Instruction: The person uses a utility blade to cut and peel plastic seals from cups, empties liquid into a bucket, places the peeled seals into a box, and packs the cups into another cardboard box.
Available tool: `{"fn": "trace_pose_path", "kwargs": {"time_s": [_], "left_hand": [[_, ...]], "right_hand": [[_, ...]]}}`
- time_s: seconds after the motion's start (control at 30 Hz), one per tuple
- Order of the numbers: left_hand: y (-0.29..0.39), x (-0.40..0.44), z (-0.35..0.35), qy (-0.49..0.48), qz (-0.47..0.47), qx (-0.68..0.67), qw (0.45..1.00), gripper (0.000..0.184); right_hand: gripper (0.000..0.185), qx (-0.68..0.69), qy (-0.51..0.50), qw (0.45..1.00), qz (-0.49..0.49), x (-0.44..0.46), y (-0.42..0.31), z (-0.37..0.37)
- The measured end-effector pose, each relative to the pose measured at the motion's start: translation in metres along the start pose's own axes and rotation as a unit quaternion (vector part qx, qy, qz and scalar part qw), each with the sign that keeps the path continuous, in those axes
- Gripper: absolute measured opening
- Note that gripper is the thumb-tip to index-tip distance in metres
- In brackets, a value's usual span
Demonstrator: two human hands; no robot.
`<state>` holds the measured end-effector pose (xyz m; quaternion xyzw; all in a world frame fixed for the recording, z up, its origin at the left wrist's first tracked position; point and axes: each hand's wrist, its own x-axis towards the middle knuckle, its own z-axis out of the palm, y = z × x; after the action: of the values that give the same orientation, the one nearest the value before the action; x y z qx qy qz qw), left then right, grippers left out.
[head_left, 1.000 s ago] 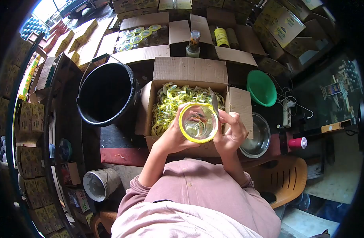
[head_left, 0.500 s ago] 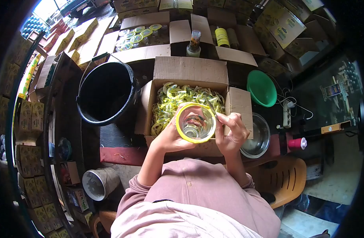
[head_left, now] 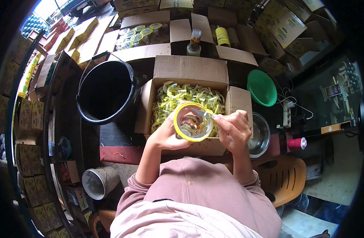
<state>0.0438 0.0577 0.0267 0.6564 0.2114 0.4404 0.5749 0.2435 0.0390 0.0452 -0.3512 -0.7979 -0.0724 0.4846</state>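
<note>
My left hand [head_left: 165, 135] is wrapped round a clear plastic cup [head_left: 193, 129] with a yellow rim, its mouth facing me. In my right hand [head_left: 235, 130] is a small knife [head_left: 201, 113], pinched between the fingers. Its grey blade lies across the upper part of the cup's mouth, close to the rim. Both hands are above the front of an open cardboard box [head_left: 190, 68]. A heap of yellow and clear plastic strips [head_left: 186, 96] fills the box.
Left of the box stands a black bucket [head_left: 83, 107]. To the right are a green bowl [head_left: 262, 88], a metal bowl [head_left: 262, 135] and a power strip [head_left: 286, 114]. Behind, one carton holds several yellow-lidded cups [head_left: 136, 38]; a jar [head_left: 193, 48] stands beside it.
The blade has swung from pointing up outside the rim's upper right to lying across the cup's mouth. My right hand has shifted slightly right, the cup slightly left.
</note>
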Motion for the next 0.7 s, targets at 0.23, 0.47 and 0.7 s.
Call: {"fn": "trace_pose_path", "kwargs": {"time_s": [0.23, 0.47, 0.7], "left_hand": [[-0.003, -0.001, 0.000, -0.006, -0.007, -0.010, 1.000, 0.068], [-0.021, 0.000, 0.005, -0.041, -0.003, -0.094, 0.995, 0.069], [-0.016, 0.005, 0.004, 0.031, 0.000, -0.063, 0.998, 0.081]], "right_hand": [[0.030, -0.013, 0.018, 1.000, 0.004, 0.000, -0.004, 0.006], [0.028, 0.061, 0.060, 0.989, 0.119, -0.002, -0.003, 0.018], [0.023, 0.082, 0.087, 0.974, 0.195, -0.012, -0.005, 0.018]]}}
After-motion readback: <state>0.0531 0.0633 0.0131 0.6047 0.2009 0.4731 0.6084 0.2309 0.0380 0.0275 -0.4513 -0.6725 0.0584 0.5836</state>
